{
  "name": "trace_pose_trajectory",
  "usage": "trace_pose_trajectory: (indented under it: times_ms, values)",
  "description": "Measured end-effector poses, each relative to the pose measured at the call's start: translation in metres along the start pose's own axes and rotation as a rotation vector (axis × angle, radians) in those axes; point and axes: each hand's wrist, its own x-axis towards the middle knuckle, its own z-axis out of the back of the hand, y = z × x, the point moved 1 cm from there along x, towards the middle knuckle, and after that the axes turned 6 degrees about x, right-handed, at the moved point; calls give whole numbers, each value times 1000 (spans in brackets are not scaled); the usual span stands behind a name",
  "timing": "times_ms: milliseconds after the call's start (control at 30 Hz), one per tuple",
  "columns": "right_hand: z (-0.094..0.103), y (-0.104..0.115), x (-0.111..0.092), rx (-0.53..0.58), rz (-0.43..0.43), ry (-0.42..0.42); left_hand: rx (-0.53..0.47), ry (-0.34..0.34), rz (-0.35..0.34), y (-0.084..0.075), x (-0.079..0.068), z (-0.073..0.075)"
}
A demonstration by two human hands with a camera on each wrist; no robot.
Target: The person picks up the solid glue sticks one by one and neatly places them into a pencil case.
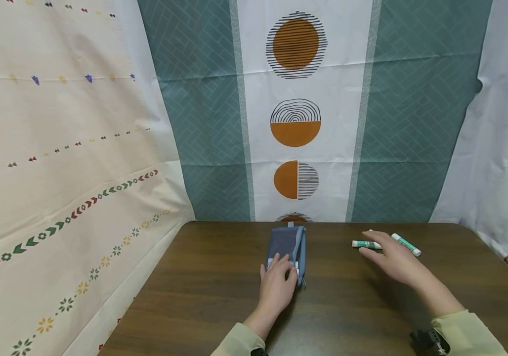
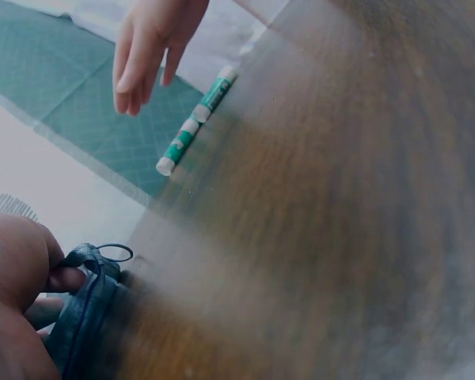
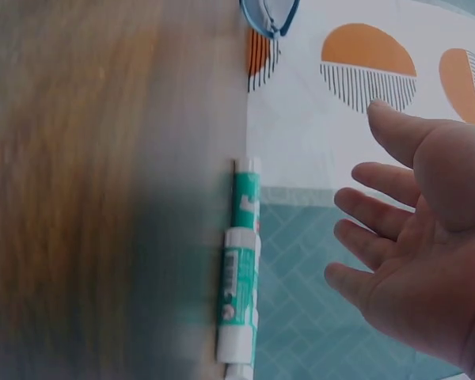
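A grey-blue zippered pouch [image 1: 282, 241] lies on the table, its zipper side toward the right. My left hand [image 1: 276, 288] holds the near end of the pouch, thumb at its right edge. In the left wrist view, the fingers [image 2: 66, 279] grip the pouch [image 2: 87, 317] beside its zipper-pull loop. Over the right part of the table, my right hand [image 1: 394, 259] hovers with fingers spread and nothing in it. Close by it lie green-and-white glue sticks, one left of the fingers [image 1: 365, 244] and one beyond the hand [image 1: 406, 244]. The right wrist view shows a glue stick [image 3: 237, 289] apart from the open palm [image 3: 427, 229].
The brown wooden table [image 1: 191, 296] ends at a far edge against a hanging green-and-white cloth [image 1: 205, 123] with orange circles. A cream patterned cloth [image 1: 58, 148] hangs on the left, a white one [image 1: 494, 148] on the right.
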Motion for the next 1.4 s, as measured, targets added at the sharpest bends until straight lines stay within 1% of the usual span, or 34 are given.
trace_pose_trajectory:
  times_ms: [167,333,633,833,1067,1200,1300,1400]
  values:
    - [6,-9,-4,-16,18,-30,-8,2,2,0,0,0]
    - [14,-19,-8,-55,12,-45,-14,3,0,0,0,0]
    - [30,-33,-14,-83,-25,-18,-13,-4,-5,-1,-1,2]
    - [39,-44,-16,-107,-45,-18,-11,-4,-5,-1,-1,1]
    - [47,-53,-18,-98,-74,-15,-9,5,0,-1,0,1]
    - [50,-58,-21,-106,-74,-10,-6,15,11,-1,0,1]
    - [54,-63,-25,-120,-59,-12,-8,12,4,-1,-1,1]
    - [58,-69,-28,-134,-67,-7,-11,4,-6,-1,-2,2]
